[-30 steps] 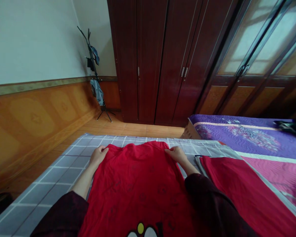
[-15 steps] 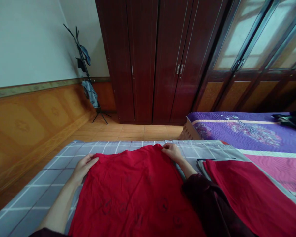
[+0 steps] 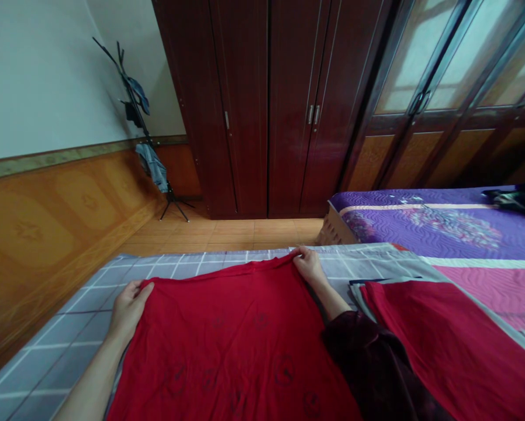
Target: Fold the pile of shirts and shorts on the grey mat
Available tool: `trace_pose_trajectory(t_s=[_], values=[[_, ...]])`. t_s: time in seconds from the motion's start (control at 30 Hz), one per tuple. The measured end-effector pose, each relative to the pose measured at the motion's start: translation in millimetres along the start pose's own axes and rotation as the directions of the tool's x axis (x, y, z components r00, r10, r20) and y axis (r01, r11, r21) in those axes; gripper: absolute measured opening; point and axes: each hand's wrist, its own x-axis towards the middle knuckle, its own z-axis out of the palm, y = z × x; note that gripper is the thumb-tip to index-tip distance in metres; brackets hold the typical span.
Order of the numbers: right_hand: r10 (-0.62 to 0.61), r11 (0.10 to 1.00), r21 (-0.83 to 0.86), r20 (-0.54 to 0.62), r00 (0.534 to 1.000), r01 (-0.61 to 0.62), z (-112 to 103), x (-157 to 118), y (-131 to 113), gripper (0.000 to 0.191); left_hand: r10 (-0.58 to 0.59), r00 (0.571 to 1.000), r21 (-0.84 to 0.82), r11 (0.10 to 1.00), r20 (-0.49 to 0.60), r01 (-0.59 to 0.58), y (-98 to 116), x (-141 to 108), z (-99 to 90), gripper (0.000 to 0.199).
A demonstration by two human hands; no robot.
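Observation:
A red cloth garment (image 3: 240, 339) with faint dark round prints lies spread over the checked grey bedsheet (image 3: 69, 345). Its far left corner is pinched between the thumb and fingers of my left hand (image 3: 128, 307). My right hand (image 3: 308, 266) grips the far right corner, and the top edge runs taut between the two hands. The lower part of the garment runs out of view at the bottom. Right of my dark right sleeve, a folded red cloth (image 3: 455, 339) rests on grey and dark fabric.
A purple and pink quilted bed (image 3: 420, 228) stands at the right, with dark clothing (image 3: 519, 199) on it. A perforated box (image 3: 335, 228) sits beside it. Beyond the tiled floor are a dark red wardrobe (image 3: 245, 76) and a coat rack (image 3: 146, 131).
My left hand has moved left and slightly nearer, and my right hand slightly right and up. The garment's top edge is pulled straighter and wider. The camera view has shifted a little.

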Motion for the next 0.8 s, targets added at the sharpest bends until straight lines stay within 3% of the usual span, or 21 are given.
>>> trace_pose_trajectory(t_s=[0.2,0.27,0.43,0.53,0.63,0.73,0.8], values=[[-0.076,0.997,0.013,0.074,0.994,0.076,-2,-2,-8,0.026,0.029,0.996,0.065,0.997,0.086,-0.034,-8,6,-3.0,0.047],[-0.094,0.996,0.015,0.089,0.992,0.093,-5,-1,-8,0.022,0.034,0.996,0.066,0.997,0.087,-0.040,-10,8,-4.4,0.047],[-0.110,0.994,0.028,0.163,0.980,0.107,-17,1,-6,0.033,0.012,0.999,0.049,0.999,0.050,-0.014,-11,7,-5.1,0.046],[-0.125,0.992,0.035,0.233,0.964,0.120,-23,2,-6,0.025,0.005,0.999,0.050,0.999,0.053,-0.008,-9,6,-4.5,0.045],[-0.130,0.991,0.013,0.286,0.949,0.132,-23,2,-7,0.034,0.000,0.998,0.057,0.998,0.059,-0.003,-9,7,-4.1,0.045],[-0.127,0.989,-0.042,0.281,0.951,0.144,-19,3,-8,0.034,-0.002,0.999,0.063,0.998,0.054,-0.001,-10,7,-4.2,0.045],[-0.111,0.987,-0.087,0.257,0.960,0.137,-16,2,-9,0.024,-0.003,0.999,0.068,0.998,0.052,0.000,-11,7,-4.5,0.044]])
